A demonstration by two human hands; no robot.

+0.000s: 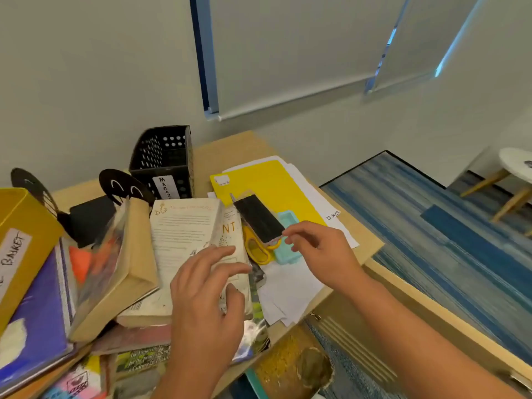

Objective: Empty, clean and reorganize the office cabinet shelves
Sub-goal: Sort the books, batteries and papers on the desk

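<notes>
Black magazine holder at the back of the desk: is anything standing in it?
No, the black magazine holder shows only its bare perforated inner walls, with the books and papers all lying outside it on the desk.

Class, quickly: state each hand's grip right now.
Left hand: open, fingers spread above the book.
Right hand: open, holding nothing, beside the black eraser.
</notes>
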